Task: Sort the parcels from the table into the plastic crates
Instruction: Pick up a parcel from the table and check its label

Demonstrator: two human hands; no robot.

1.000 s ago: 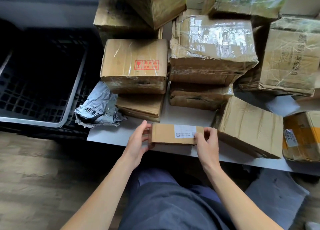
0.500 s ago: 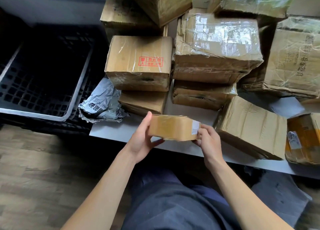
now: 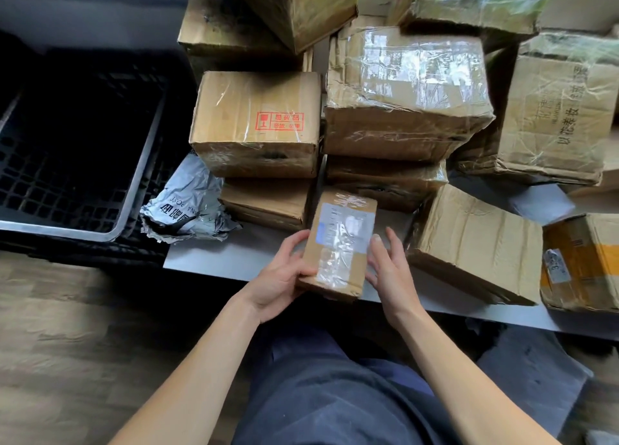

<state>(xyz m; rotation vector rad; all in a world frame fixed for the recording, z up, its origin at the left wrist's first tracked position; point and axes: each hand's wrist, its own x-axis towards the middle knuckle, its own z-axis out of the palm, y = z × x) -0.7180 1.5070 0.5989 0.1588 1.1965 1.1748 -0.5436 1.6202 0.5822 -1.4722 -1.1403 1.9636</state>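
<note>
The left hand (image 3: 281, 277) grips the near left corner of a small taped parcel (image 3: 340, 243), held label-up above the desk's (image 3: 214, 260) front edge, while the right hand (image 3: 390, 270) lies open-fingered along its right side. Cardboard boxes crowd the desk behind, a crumpled grey mailer (image 3: 187, 210) lies left, and beyond it the black plastic crate (image 3: 77, 149) stands on the floor.

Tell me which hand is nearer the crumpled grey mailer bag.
Left. The left hand grips the small box, with the grey mailer bag up and to its left. The right hand is on the box's far side.
</note>
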